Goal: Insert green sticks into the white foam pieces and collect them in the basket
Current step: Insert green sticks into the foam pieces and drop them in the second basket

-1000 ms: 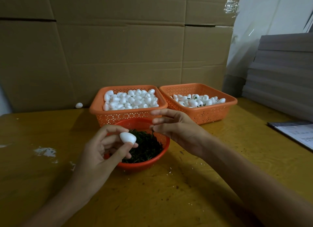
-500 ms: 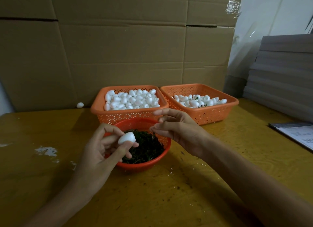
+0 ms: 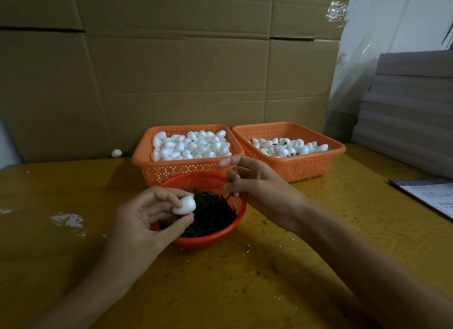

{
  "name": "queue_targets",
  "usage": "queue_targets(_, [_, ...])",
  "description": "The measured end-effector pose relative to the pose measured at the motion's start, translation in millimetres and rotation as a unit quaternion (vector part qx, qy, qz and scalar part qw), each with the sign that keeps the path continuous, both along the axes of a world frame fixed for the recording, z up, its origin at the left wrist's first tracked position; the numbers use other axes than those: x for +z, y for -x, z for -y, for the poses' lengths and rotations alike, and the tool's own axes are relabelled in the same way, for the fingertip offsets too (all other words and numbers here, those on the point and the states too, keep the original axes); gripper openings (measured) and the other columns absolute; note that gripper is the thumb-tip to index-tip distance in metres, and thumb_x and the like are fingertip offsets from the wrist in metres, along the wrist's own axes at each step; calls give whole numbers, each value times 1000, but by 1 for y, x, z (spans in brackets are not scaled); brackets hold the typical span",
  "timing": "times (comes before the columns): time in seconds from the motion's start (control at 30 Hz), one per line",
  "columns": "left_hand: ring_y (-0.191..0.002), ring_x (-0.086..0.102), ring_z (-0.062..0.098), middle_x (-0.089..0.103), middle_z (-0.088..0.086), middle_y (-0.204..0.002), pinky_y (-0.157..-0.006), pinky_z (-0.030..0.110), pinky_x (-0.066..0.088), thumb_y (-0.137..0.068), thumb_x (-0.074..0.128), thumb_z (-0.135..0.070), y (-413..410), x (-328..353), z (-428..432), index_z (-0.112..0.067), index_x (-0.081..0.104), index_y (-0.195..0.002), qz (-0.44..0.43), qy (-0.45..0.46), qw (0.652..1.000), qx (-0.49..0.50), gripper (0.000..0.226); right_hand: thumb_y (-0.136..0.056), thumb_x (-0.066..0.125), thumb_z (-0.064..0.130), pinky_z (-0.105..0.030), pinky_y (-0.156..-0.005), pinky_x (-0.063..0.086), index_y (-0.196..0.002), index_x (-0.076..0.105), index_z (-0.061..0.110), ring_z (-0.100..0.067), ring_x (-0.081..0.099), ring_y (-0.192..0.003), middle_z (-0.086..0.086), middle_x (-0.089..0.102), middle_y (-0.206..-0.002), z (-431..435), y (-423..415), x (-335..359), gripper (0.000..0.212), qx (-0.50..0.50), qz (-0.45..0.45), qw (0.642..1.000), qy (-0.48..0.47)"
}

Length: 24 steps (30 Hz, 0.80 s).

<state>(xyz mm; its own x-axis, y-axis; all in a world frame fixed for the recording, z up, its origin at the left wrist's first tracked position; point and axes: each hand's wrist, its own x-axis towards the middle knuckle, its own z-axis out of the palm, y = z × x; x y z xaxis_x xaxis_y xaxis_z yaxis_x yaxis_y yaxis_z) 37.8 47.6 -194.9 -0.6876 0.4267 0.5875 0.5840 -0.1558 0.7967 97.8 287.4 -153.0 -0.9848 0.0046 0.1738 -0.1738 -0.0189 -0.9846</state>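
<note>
- Foam piece (image 3: 184, 205): pinched between thumb and fingertips of left hand (image 3: 147, 215), over bowl's 9 o'clock edge.
- Right hand (image 3: 259, 186): fingers curled at bowl's 2 o'clock; cannot tell if it pinches a stick.
- Step, judged: insertion. Next: align stick tip with piece, then push.
- Bowl (image 3: 208, 241): green sticks (image 3: 210, 213).
- Left basket (image 3: 176, 173), 12 o'clock of bowl: plain pieces (image 3: 191, 144), heaped.
- Right basket (image 3: 306, 168), 2 o'clock: finished pieces (image 3: 286, 148), fewer.

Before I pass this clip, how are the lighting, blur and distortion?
Head view: dim, warm light; the foam piece in the left hand is bright, nearly washed out; fingertips of the right hand look soft; tape on the cardboard glints; wide-angle bending at edges.
</note>
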Motion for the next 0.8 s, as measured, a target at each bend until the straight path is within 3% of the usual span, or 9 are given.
queue_targets(0.13, [-104,76,21,78,2,-114,-92,32,61,-77,81,-21,0,1,1,-26,70,-87,23,-8,1000,-5,16,-89,63,-14,-26,-74,47,-116,62,13,-10,53,-81,-3,45,-87,7,-4,3,38,-22,-12,999,-31])
queue_targets(0.27, [-107,76,18,79,1,-113,-89,26,60,-75,83,-17,-2,3,0,-26,68,-96,20,-8,1000,0,27,-90,61,-15,-27,-74,50,-108,61,12,-15,55,-80,-7,46,-89,15,-7,5,33,-11,-38,999,8])
queue_targets(0.47, [-104,77,14,79,-4,-113,-86,21,60,-71,85,-19,-7,5,1,-32,77,-102,19,0,1000,3,35,-94,58,-14,-26,-77,56,-112,58,8,-15,63,-83,0,52,-86,33,-10,-1,29,39,-58,994,81])
queue_targets(0.57, [-102,77,16,79,-1,-111,-84,22,61,-72,84,-18,-6,4,1,-25,79,-101,17,-1,1000,0,30,-96,58,-9,-29,-80,57,-111,58,8,-17,65,-85,0,57,-86,37,-11,-1,23,42,-62,992,100])
queue_targets(0.67, [-103,77,19,78,2,-112,-85,23,61,-74,84,-14,-4,2,1,-19,79,-104,6,-3,1000,3,31,-96,58,-6,-31,-81,58,-113,57,7,-19,66,-85,-2,58,-88,38,-12,0,21,38,-64,992,103])
queue_targets(0.8, [-105,75,22,76,3,-114,-87,26,61,-74,84,-12,-2,2,2,-26,79,-105,-12,-9,1000,-6,35,-99,56,-9,-33,-87,58,-114,57,7,-22,68,-89,-3,59,-89,38,-14,0,22,42,-55,993,92])
